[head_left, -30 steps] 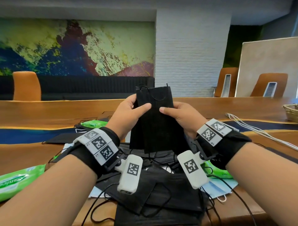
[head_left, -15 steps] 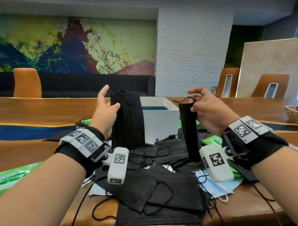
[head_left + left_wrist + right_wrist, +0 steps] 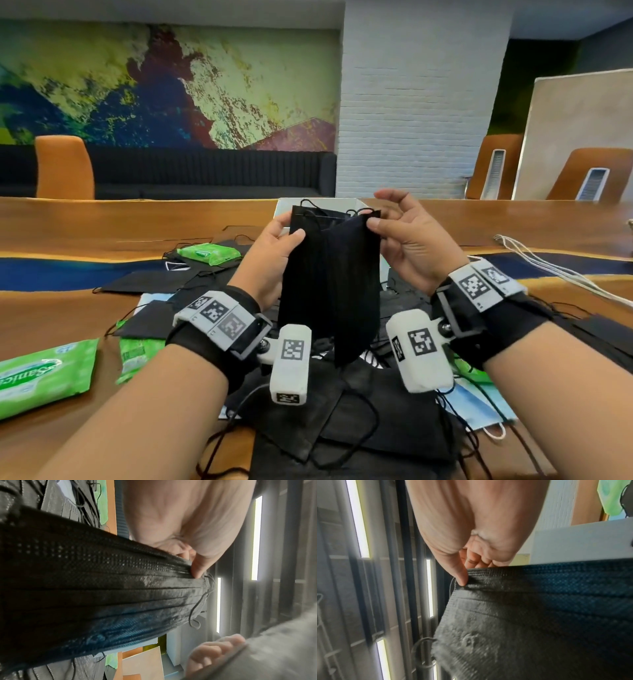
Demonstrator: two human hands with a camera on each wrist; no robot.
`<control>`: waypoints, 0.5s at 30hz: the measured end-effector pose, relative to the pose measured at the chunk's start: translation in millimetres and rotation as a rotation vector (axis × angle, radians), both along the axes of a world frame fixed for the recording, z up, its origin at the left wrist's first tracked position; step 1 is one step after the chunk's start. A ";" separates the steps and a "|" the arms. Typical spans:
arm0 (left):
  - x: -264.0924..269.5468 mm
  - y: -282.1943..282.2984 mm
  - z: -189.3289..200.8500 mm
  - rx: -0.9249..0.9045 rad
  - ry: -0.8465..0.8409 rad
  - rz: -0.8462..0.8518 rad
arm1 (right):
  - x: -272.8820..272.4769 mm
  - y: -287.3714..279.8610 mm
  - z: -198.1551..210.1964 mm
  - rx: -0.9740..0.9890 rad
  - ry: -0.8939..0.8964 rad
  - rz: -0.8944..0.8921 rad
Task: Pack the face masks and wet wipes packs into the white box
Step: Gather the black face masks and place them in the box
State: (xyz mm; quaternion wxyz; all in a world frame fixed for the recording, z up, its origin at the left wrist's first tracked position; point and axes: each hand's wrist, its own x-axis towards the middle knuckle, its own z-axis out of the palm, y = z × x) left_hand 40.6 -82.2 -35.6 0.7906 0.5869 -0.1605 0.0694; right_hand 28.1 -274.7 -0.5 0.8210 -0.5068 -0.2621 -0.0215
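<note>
A meeting room with a painted mural wall, a white brick pillar and orange chairs lies behind a long wooden worktop [image 3: 102, 222] with a blue inlay. Both hands are raised over it, close together. The left hand [image 3: 274, 260] pinches the upper left corner of a black mask [image 3: 308, 274] between thumb and fingers; the right hand [image 3: 407, 246] pinches the top edge of a second black mask [image 3: 356, 274] with thumb and forefinger, its other fingers loosely spread. The two masks hang down side by side and overlap, as if being stacked into one bundle.

The box [image 3: 282, 209] stands just behind the held masks, mostly hidden by them; what it holds cannot be seen. By my judgement the packing is at an early or middle stage: a heap of masks [image 3: 342, 411] lies on the worktop below the wrists, a pale blue mask [image 3: 479, 407] pokes out at its right, and at least three wipes packs [image 3: 44, 377] are unpacked, one far left, one smaller beside it, one further back [image 3: 209, 253].

The masks are thin pleated non-woven fabric with a fine embossed dot grain, limp and rectangular, with thin elastic ear loops that tangle easily. The packs are glossy green film, soft and flat.
</note>
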 end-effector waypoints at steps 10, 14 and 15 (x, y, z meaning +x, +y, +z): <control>19.6 0.7 -29.3 0.018 0.136 -0.083 | 49.2 21.4 -45.0 0.021 0.099 -0.194; 17.7 5.2 -35.9 0.153 0.112 -0.153 | 57.8 26.2 -55.4 0.068 0.127 -0.194; 17.1 6.1 -37.6 0.198 0.099 -0.167 | 58.4 27.9 -56.5 0.089 0.130 -0.188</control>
